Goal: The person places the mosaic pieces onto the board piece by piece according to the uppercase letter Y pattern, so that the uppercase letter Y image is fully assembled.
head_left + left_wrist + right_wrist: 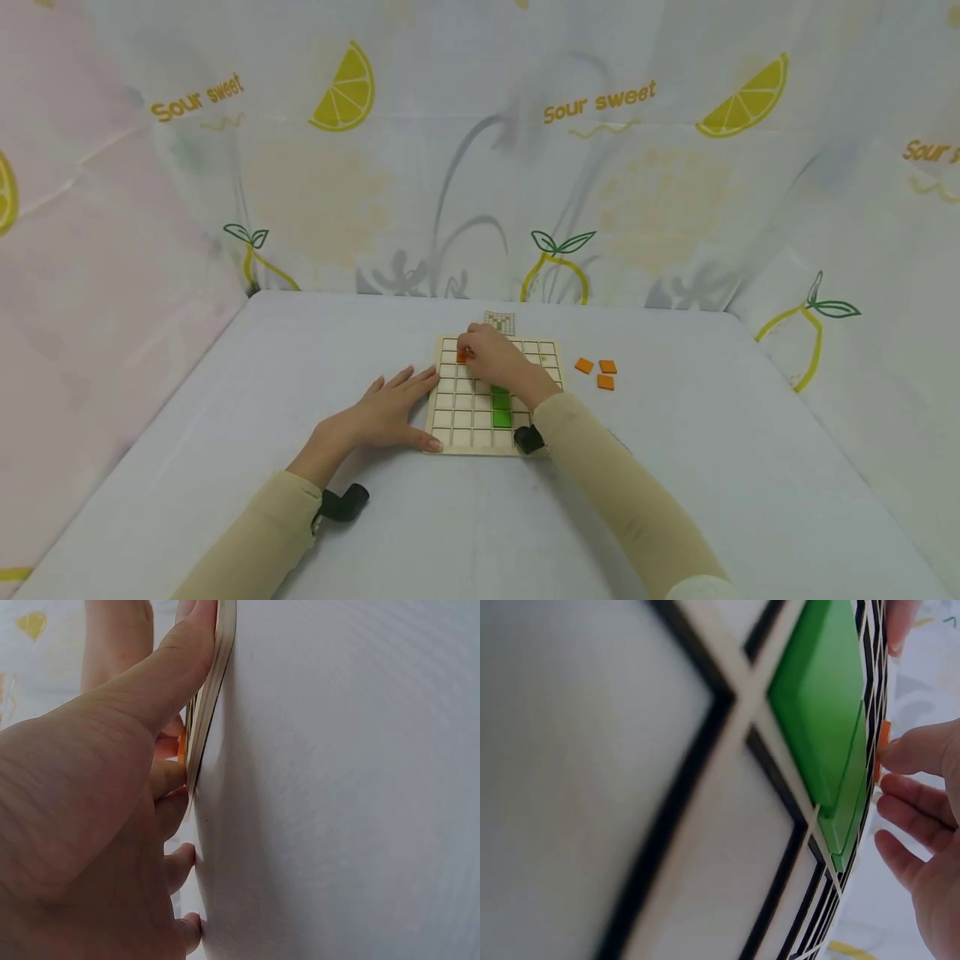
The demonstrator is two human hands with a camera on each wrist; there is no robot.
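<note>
A pale wooden grid board (462, 401) lies on the white table. My right hand (498, 358) reaches over it and pinches an orange square tile (461, 357) at a cell near the upper left corner; the right wrist view shows the thumb and fingertips at this orange tile (883, 742). Green tiles (501, 417) fill cells in a middle column, partly hidden under the right hand. My left hand (382, 412) rests spread at the board's left side, fingertips along the edge and thumb at the lower left corner. The left wrist view shows its thumb against the board's edge (217, 675).
Three loose orange tiles (606, 382) lie on the table right of the board. Behind the board is a small card (507, 318) printed with a coloured grid, partly covered by the right hand. A lemon-patterned cloth (450, 167) hangs around the back and sides.
</note>
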